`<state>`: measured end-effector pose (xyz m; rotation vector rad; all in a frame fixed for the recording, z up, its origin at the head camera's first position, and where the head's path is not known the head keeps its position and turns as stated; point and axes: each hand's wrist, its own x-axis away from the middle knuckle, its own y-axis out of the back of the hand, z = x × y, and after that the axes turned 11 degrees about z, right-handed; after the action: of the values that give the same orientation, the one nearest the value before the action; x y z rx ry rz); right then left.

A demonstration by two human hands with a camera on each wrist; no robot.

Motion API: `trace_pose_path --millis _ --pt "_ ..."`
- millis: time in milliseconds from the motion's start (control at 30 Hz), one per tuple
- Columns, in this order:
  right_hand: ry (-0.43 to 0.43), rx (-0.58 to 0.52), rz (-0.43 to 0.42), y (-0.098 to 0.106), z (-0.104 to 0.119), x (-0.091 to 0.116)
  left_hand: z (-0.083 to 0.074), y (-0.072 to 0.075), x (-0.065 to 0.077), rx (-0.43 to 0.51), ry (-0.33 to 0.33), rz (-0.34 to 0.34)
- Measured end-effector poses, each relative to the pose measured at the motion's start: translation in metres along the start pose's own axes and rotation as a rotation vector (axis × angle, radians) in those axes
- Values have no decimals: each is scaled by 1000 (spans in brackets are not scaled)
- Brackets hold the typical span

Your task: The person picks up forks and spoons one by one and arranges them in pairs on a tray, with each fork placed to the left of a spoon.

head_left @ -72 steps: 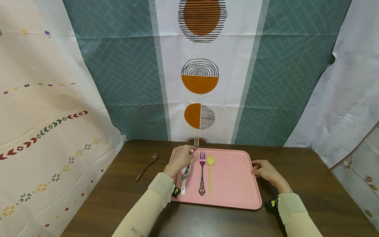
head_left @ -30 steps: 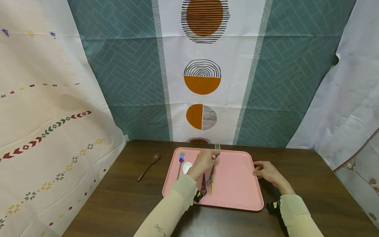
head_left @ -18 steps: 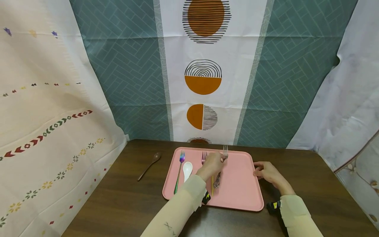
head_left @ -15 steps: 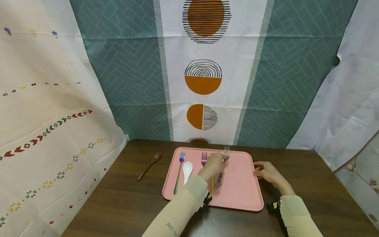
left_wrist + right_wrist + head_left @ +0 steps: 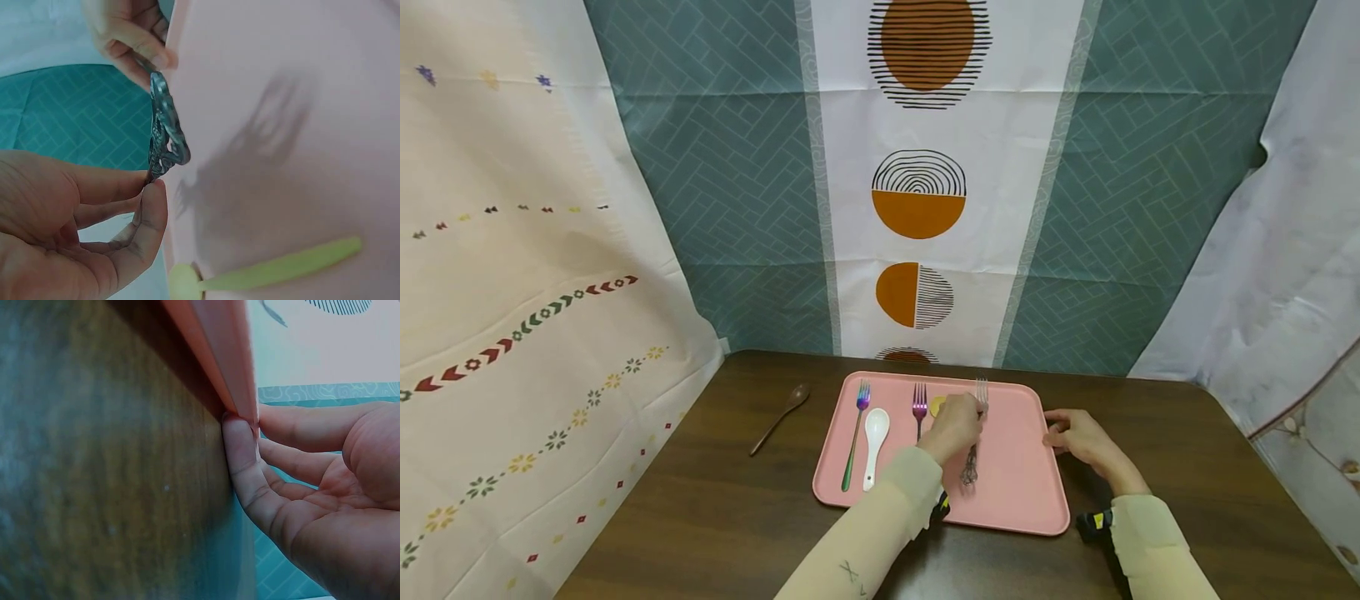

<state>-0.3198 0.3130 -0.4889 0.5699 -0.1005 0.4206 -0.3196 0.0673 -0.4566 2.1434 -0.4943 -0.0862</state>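
My left hand (image 5: 957, 427) pinches a silver fork (image 5: 971, 467) with an ornate handle, over the right half of the pink tray (image 5: 1022, 483). In the left wrist view the fork's openwork handle (image 5: 165, 128) slants up past the thumb and fingertips, and its shadow falls on the tray. At the tray's right rim, my right hand (image 5: 1078, 439) grips the edge; the right wrist view shows the thumb and fingers (image 5: 306, 428) on either side of it. Left of the silver fork lie a yellow spoon (image 5: 936, 406), mostly covered by my hand, and a purple fork (image 5: 920, 402).
A white spoon (image 5: 876, 429) and a rainbow-coloured fork (image 5: 862, 398) lie side by side at the tray's left. A brown spoon (image 5: 797, 397) rests on the dark wooden table (image 5: 700, 500), off the tray. Curtains (image 5: 715, 167) hang behind and on both sides.
My left hand has carried the silver fork rightward, from the tray's left side past the purple fork and yellow spoon, and lowered it a little. The right hand keeps its grip on the rim.
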Motion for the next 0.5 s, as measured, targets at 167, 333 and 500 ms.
trace_pose_path --millis 167,333,500 --pt "6 2 3 0 -2 0 -1 -10 -6 -44 4 -12" --pt "14 -3 1 0 -3 0 -4 -17 -8 -45 52 -32" --pt "15 -16 4 0 -4 -1 -7 -22 -8 -103 96 -53"
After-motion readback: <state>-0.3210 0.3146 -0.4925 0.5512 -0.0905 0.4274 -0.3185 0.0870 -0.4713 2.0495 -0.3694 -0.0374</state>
